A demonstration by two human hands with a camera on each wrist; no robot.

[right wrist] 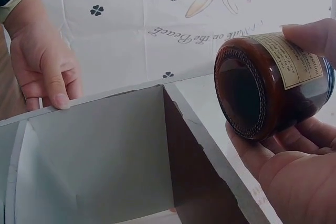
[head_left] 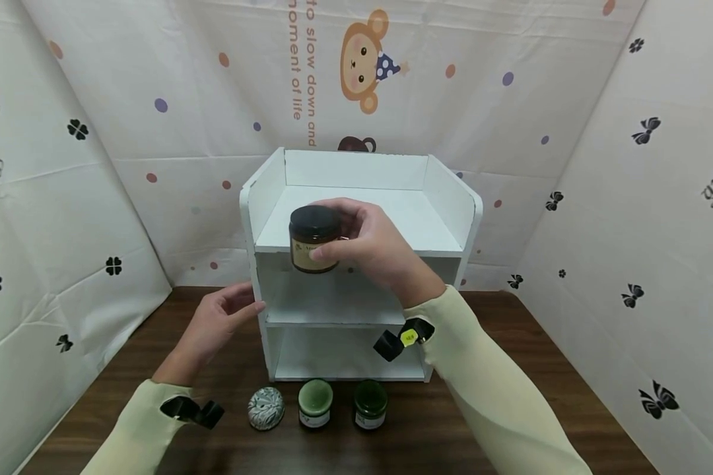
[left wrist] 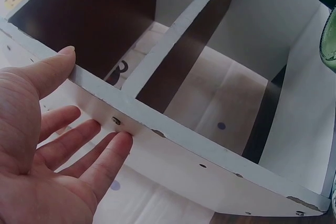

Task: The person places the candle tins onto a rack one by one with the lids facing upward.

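An amber glass jar [head_left: 314,224] with a black lid and a tan label is gripped upright in my right hand [head_left: 371,245], thumb across the label. It is held at the front edge of the top of a small white shelf unit [head_left: 356,324]. In the right wrist view the glass base of the jar [right wrist: 242,92] faces the camera. My left hand [head_left: 216,324] touches the left side of the unit. The left wrist view shows its thumb [left wrist: 55,69] at the panel's front edge and its relaxed fingers [left wrist: 107,166] along the outer face.
On the brown wooden table [head_left: 214,442], in front of the unit, stand a grey-and-white patterned round item [head_left: 266,408], a light green jar [head_left: 315,399] and a dark green jar [head_left: 370,402]. Printed white cloth [head_left: 202,125] hangs behind and at both sides.
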